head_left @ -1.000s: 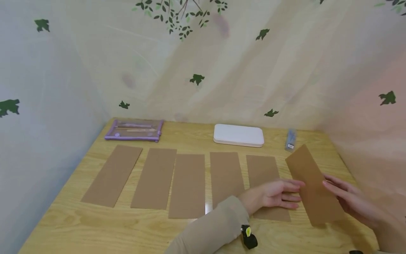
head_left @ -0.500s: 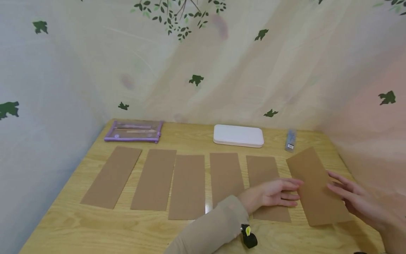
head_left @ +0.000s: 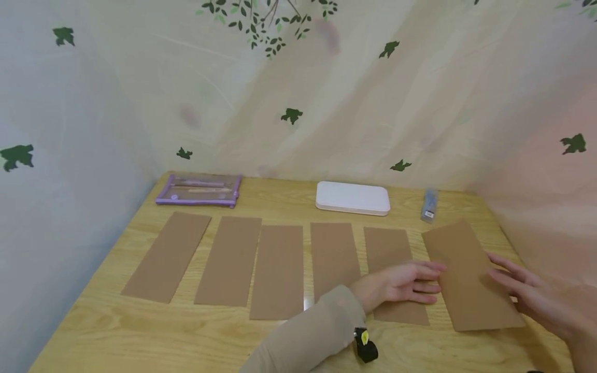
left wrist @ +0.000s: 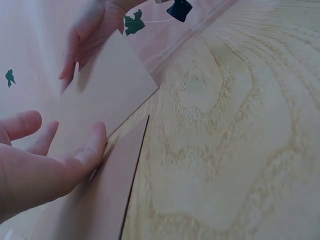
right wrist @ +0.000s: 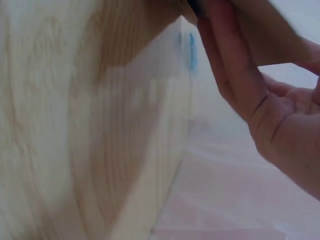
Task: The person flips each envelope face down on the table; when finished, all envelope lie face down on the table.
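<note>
At the right end of the table, a rectangular brown cardboard piece (head_left: pixel 471 280) is tilted, its right side raised off the wood. My right hand (head_left: pixel 531 295) holds that raised side, thumb over the face and fingers behind; in the right wrist view the fingers (right wrist: pixel 235 65) lie beneath the board. My left hand (head_left: pixel 401 282), palm turned toward the board, has loosely straight fingers at its left edge. The left wrist view shows the left fingertips (left wrist: pixel 99 132) by the board's edge. Below the left hand lies another flat cardboard piece (head_left: pixel 387 246), partly covered.
Several more cardboard pieces (head_left: pixel 276 272) lie flat in a row to the left. Along the back stand a purple-edged clear pencil case (head_left: pixel 200 202), a white flat case (head_left: pixel 352 197) and a small bluish clear pack (head_left: pixel 429 204). A patterned cloth (head_left: pixel 233 103) surrounds the wooden table (head_left: pixel 140 331).
The right side of the held cardboard has come lower, so the board lies flatter. My right hand has moved slightly right with it. The left hand has stayed nearly still.
</note>
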Action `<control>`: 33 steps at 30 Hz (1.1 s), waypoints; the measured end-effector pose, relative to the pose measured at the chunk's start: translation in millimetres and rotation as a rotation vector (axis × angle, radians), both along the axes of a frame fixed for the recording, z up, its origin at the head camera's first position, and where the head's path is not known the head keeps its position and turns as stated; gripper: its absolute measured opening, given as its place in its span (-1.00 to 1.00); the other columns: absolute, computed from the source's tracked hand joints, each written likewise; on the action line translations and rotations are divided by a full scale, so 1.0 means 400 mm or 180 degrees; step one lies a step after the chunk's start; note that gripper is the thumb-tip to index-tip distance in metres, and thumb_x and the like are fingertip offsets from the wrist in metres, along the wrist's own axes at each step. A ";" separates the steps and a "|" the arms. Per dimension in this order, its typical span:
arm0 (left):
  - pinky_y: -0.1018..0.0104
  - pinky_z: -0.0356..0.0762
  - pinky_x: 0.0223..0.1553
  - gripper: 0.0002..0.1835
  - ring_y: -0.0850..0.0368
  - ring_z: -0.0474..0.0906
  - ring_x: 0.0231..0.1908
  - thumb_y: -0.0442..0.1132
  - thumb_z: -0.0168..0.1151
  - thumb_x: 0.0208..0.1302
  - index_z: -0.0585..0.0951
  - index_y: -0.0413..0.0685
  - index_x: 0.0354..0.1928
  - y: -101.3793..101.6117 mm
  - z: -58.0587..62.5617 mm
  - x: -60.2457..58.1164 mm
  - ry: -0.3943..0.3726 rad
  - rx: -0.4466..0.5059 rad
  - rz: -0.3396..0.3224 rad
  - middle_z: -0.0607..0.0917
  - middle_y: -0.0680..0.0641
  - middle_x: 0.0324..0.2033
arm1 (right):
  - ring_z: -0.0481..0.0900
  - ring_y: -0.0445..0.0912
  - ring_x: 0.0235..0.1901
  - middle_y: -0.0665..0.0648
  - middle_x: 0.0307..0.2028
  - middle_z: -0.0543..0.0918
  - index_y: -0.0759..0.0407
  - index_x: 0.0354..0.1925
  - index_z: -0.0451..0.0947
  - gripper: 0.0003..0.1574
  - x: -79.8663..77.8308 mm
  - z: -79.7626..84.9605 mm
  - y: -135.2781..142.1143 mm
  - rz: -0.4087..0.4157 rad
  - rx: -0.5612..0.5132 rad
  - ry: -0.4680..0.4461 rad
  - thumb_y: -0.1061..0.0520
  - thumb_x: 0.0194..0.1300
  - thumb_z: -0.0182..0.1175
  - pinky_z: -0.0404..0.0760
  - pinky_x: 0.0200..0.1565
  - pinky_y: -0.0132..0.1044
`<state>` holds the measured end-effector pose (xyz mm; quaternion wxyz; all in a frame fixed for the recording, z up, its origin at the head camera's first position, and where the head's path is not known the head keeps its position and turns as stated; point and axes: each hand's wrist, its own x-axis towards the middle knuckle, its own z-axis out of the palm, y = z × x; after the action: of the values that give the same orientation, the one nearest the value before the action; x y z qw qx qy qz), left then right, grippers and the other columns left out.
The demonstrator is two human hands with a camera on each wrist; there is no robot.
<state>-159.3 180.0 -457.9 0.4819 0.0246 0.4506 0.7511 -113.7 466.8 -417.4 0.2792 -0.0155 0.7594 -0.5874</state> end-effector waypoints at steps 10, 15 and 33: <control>-0.18 0.34 0.35 -0.60 -0.13 0.44 0.25 -0.33 0.03 0.52 0.55 -0.02 0.32 -0.003 -0.011 -0.001 -0.0001 0.0037 -0.0027 0.47 -0.06 0.24 | 0.54 -0.35 -0.02 -0.18 0.18 0.35 0.50 0.54 -0.38 -0.12 -0.010 -0.007 0.018 -0.0031 0.0755 -0.0019 -0.05 0.70 -0.26 0.69 -0.10 -0.13; -0.19 0.34 0.35 -0.61 -0.13 0.45 0.24 -0.35 0.02 0.52 0.55 -0.03 0.31 0.002 -0.019 0.008 -0.0040 0.0050 -0.0055 0.53 -0.10 0.17 | 0.39 -0.60 -0.07 -0.32 0.18 0.32 0.56 0.52 -0.23 -0.12 -0.001 -0.024 0.027 -0.0111 0.0980 0.0075 -0.08 0.69 -0.21 0.60 -0.10 -0.25; -0.18 0.34 0.35 -0.62 -0.16 0.45 0.25 -0.36 0.03 0.52 0.56 -0.10 0.30 -0.001 -0.007 0.000 0.0000 0.0069 0.0075 0.51 -0.07 0.16 | 0.46 -0.38 -0.22 -0.08 -0.26 0.50 0.28 0.38 0.39 -0.46 -0.016 -0.047 0.023 -0.0374 0.1066 0.0323 0.00 0.67 -0.15 0.58 -0.22 -0.39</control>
<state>-159.2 179.4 -460.7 0.4728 0.0245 0.4426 0.7616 -120.2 476.0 -436.0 0.2044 0.0460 0.8594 -0.4665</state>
